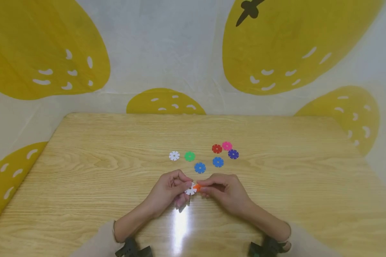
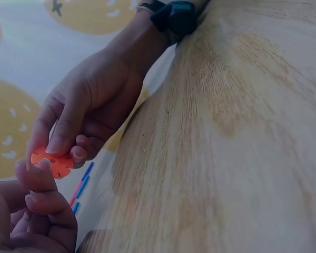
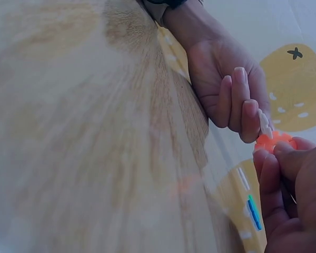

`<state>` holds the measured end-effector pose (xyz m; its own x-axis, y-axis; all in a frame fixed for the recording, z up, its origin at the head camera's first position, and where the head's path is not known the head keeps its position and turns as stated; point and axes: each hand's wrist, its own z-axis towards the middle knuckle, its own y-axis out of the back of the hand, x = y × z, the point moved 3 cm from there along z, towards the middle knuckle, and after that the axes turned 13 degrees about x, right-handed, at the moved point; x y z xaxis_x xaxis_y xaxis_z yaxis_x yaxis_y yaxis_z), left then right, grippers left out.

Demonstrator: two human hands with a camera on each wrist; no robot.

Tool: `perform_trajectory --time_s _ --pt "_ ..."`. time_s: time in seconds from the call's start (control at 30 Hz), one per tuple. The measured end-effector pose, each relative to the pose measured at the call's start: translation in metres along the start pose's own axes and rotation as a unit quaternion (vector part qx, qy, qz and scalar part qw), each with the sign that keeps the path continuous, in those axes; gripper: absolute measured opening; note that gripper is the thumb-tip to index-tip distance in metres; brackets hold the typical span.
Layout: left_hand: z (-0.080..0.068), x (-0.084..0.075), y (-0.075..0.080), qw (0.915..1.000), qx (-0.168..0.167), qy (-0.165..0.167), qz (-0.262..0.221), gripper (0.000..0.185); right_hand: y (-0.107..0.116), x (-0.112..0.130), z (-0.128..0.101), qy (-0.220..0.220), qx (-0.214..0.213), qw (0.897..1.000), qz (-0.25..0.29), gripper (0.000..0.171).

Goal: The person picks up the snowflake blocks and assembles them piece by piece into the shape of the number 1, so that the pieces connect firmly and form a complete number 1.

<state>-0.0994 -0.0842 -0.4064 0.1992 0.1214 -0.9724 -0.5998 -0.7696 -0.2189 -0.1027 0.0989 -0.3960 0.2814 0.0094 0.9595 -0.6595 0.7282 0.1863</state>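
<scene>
1. The left hand, at nine o'clock of the work, pinches a white notched disc between thumb and fingers.
2. The right hand, at three o'clock, pinches an orange disc.
3. The orange disc touches the white notched disc at its three o'clock; whether their notches interlock, I cannot tell.
4. On the wood-grain surface, measured from the held pair, lie a loose white disc at eleven and a green disc at twelve.
5. A near blue disc lies between twelve and one; a farther blue disc, between one and two.
6. A red disc lies at one, just beside a pink disc; a purple disc, near two.
</scene>
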Motion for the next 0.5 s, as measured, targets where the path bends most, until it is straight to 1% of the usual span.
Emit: perform_trajectory --time_s 0.13,0.23,0.3,0.43,0.5 --pt "0.0 0.0 -0.001 0.9998 -0.001 -0.002 -0.018 0.026 -0.001 0.011 0.002 0.005 -0.008 1.0 -0.007 0.021" --pt "0.0 0.0 -0.001 0.9997 -0.003 -0.003 -0.025 0.027 -0.001 0.022 0.003 0.013 -0.013 1.0 -0.012 0.02" --pt "0.0 0.0 -0.001 0.9996 -0.005 -0.005 -0.026 0.026 -0.001 0.026 0.004 0.009 -0.016 1.0 -0.013 0.02" --pt "0.0 -0.001 -0.002 0.9995 -0.004 -0.009 -0.029 0.025 0.0 0.026 0.004 0.001 -0.017 1.0 -0.014 0.019" --pt "0.0 -0.001 -0.002 0.9994 -0.003 -0.009 -0.034 0.025 0.0 0.021 0.003 -0.001 -0.019 1.0 -0.014 0.02"
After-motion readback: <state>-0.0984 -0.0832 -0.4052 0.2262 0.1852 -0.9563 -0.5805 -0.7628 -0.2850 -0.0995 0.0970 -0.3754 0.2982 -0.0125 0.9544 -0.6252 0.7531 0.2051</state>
